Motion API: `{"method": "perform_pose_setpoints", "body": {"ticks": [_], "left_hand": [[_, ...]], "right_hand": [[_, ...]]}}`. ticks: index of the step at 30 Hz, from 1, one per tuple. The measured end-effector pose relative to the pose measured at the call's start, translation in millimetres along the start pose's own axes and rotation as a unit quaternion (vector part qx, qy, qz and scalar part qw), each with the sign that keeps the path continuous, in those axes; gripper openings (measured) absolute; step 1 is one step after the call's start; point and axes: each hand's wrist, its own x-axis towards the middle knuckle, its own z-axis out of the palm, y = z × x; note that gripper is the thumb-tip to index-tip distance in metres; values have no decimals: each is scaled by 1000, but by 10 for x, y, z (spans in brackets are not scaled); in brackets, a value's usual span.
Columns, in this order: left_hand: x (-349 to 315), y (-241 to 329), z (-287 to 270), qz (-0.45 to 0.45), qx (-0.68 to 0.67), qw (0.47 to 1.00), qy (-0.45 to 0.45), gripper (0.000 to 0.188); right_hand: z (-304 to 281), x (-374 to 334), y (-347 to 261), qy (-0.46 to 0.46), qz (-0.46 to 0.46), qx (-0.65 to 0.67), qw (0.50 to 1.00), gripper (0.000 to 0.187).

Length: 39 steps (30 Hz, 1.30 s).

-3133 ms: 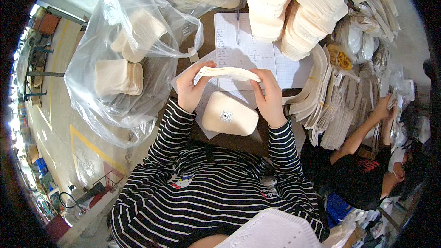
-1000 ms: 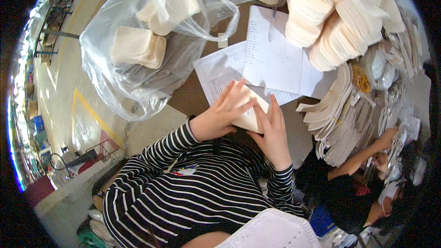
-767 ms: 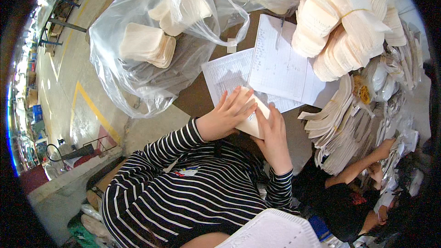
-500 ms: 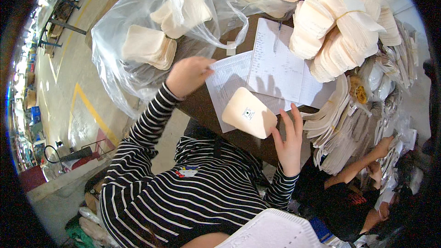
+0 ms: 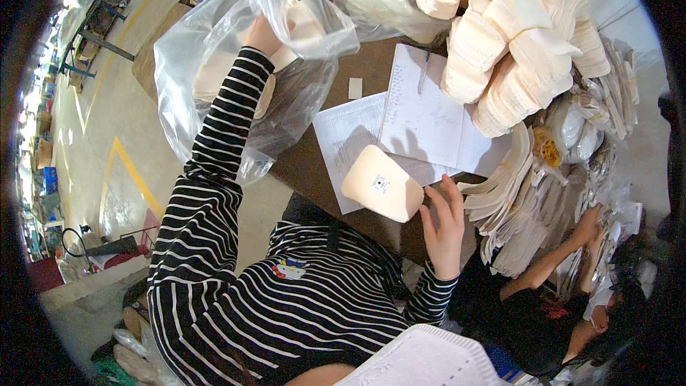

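Observation:
My left hand (image 5: pixel 264 36) reaches into the mouth of a large clear plastic bag (image 5: pixel 179 64). Cream rounded pads (image 5: pixel 214 75) show through the bag's film in stacks. Plastic and the turned hand hide most of its fingers, so its grip cannot be made out. A cream rounded pad (image 5: pixel 364 196), perhaps the top of a stack, lies on the brown table with a small printed label facing up. Beside its right corner is my right hand (image 5: pixel 446 232), open with fingers spread; whether the thumb touches the pad is unclear.
Under the pad's far edge lie printed sheets (image 5: pixel 339 129) and an open notebook (image 5: pixel 414 111) with a pen (image 5: pixel 424 75). Bundled cream pads (image 5: pixel 525 50) pile up at far right, above layered pale strips (image 5: pixel 504 200). Another person's arm (image 5: pixel 547 264) works at lower right.
My left hand has moved from above the papers, away and to the left, into the bag's opening. The bag has bunched inward. My right hand stays near the pad, its fingers slightly shifted.

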Motion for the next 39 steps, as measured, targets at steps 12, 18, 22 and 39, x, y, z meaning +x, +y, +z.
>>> {"method": "perform_pose_setpoints", "body": {"ticks": [12,18,22,39], "left_hand": [[-980,508,-341,-115,-208,971,-14,53],[-1644,1315,-269,-245,-689,659,-177,48],[-1897,1846,-65,-233,-698,637,-228,49],[-900,1622,1231,179,-452,850,-203,69]], "right_hand": [[-11,11,-9,-15,-12,40,999,38],[4,382,-494,4,-191,53,980,44],[317,651,-691,53,-298,-81,950,50],[531,1189,727,189,-9,146,971,82]]}}
